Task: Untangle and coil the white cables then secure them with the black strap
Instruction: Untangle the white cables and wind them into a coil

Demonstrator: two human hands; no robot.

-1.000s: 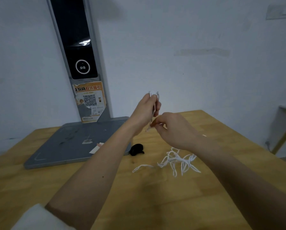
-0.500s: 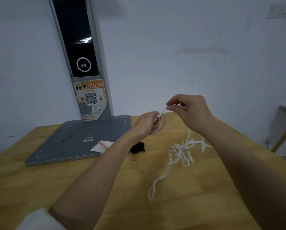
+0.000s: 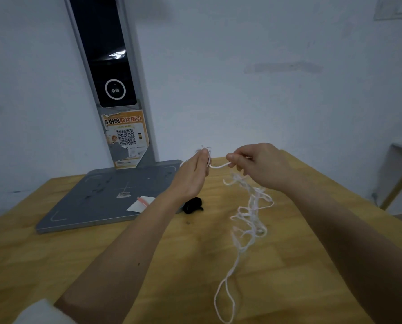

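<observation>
Hands meet above the wooden surface (image 3: 55, 265), each with its own grip on the white cables (image 3: 251, 216). The left hand (image 3: 192, 176) is raised with its fingers fairly straight and together, a few turns of cable looped round them near the tips. The right hand (image 3: 263, 166) has its grip pressed to a pinch, thumb and forefinger closed on a short run of cable that stretches across to the left hand. From the right hand the rest of the cables hang in a loose tangle, and one long loop trails down toward the near edge of the surface. One black strap (image 3: 192, 205) lies on the surface just under the left wrist, beside the grey base (image 3: 97, 202) of an upright stand (a single poster (image 3: 125, 136) with a square code is stuck to its post). One slip of paper (image 3: 140, 203) rests on that base. A pale wall (image 3: 265, 90) stands behind
</observation>
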